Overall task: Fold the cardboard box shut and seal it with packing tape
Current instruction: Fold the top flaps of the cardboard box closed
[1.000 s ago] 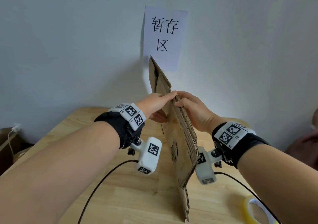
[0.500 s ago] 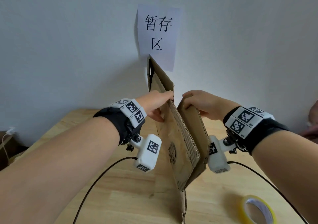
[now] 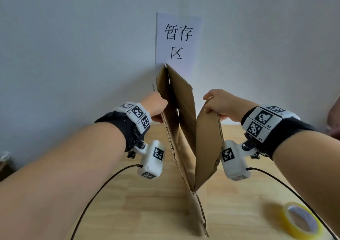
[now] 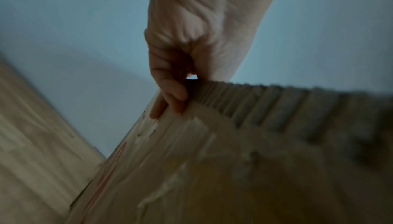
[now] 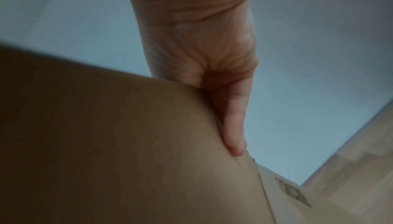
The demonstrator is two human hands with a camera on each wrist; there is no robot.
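A flattened brown cardboard box (image 3: 185,129) stands on edge on the wooden table (image 3: 147,212), its panels spread into a V. My left hand (image 3: 156,109) grips the top edge of the left panel (image 4: 234,126), fingers curled over the corrugated rim. Over on the right panel (image 3: 207,144), my right hand (image 3: 219,103) grips the top corner. In the right wrist view the right hand (image 5: 229,110) lies along that panel's edge (image 5: 149,135), thumb pressed flat. A roll of yellowish packing tape (image 3: 301,221) lies on the table at the lower right.
A white wall stands close behind the table, with a paper sign (image 3: 177,40) taped to it just above the box. Black cables (image 3: 103,188) run from both wrist cameras across the table. A dark object (image 3: 5,164) sits low at the far left.
The two panels were pressed flat together a second ago. My right hand has pulled its panel out to the right, and the box now gapes open at the top.
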